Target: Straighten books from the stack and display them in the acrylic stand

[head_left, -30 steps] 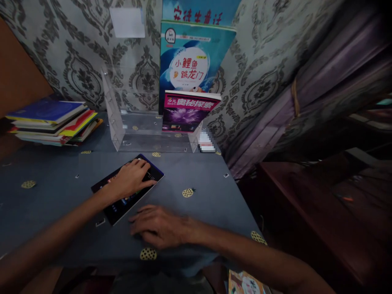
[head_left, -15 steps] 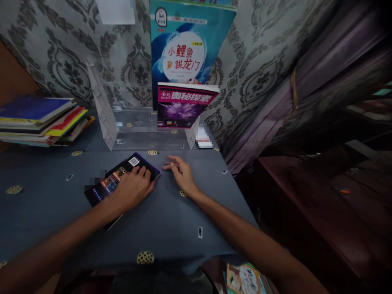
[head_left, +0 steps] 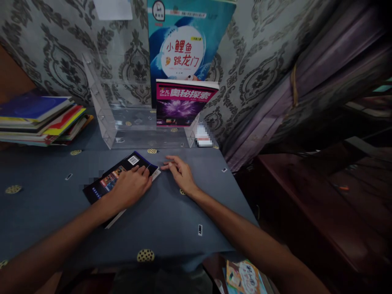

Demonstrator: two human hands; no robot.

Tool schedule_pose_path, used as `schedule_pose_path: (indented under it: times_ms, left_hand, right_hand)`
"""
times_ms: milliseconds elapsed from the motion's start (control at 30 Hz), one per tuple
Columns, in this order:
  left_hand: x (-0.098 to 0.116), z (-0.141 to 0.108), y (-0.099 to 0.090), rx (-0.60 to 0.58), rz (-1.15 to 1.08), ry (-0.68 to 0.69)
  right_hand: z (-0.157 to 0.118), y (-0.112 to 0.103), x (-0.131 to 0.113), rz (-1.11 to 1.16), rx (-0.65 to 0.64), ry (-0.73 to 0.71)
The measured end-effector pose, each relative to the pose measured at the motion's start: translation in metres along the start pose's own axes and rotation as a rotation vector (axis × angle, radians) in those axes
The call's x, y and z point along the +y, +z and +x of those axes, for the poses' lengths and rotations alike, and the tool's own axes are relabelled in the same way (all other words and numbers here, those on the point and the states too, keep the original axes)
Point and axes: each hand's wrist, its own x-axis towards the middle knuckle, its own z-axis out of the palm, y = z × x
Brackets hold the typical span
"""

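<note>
The dark-covered book (head_left: pixel 118 179) lies flat on the blue-grey tablecloth (head_left: pixel 171 220), just in front of the clear acrylic book stand (head_left: pixel 122 122). Much of the book's near half is hidden under the left hand (head_left: pixel 130 188) and forearm, and a blurred patch covers part of its left edge; the print on its cover is too small to read. The left hand lies palm-down on the book, fingers loosely spread and pressing on the cover near its right corner, not closed around it. The right hand (head_left: pixel 180 173) rests on the tablecloth just right of the book, fingers extended and slightly parted, its fingertips (head_left: pixel 165 165) reaching the book's right corner, where the pages show a pale edge; whether they actually touch it cannot be told. Inside the stand a magenta-topped book (head_left: pixel 183 104) stands upright, with a larger blue picture book (head_left: pixel 186 49) behind it, cut off at the top. Left of the stand lies a stack of books (head_left: pixel 39 120).
</note>
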Motion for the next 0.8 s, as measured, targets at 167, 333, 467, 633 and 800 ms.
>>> schedule_pose_path:
  times_ms: [167, 333, 467, 633, 800]
  left_hand:
    - [-0.001, -0.001, 0.0, 0.0, -0.003, -0.002]
    - [0.001, 0.0, -0.002, -0.021, 0.024, -0.003]
    - [0.004, 0.001, -0.002, -0.051, 0.073, -0.001]
    - [0.005, 0.0, 0.0, -0.027, 0.077, 0.003]
    - [-0.005, -0.001, -0.006, -0.066, 0.028, 0.04]
  right_hand:
    - [-0.001, 0.0, -0.002, 0.017, 0.0, -0.004]
    - [-0.004, 0.0, -0.009, 0.052, 0.018, -0.054]
    - [-0.009, 0.0, -0.016, -0.015, -0.005, -0.154]
    - [-0.013, 0.001, -0.019, -0.262, -0.09, -0.228]
    - [-0.014, 0.004, -0.018, -0.494, -0.188, -0.255]
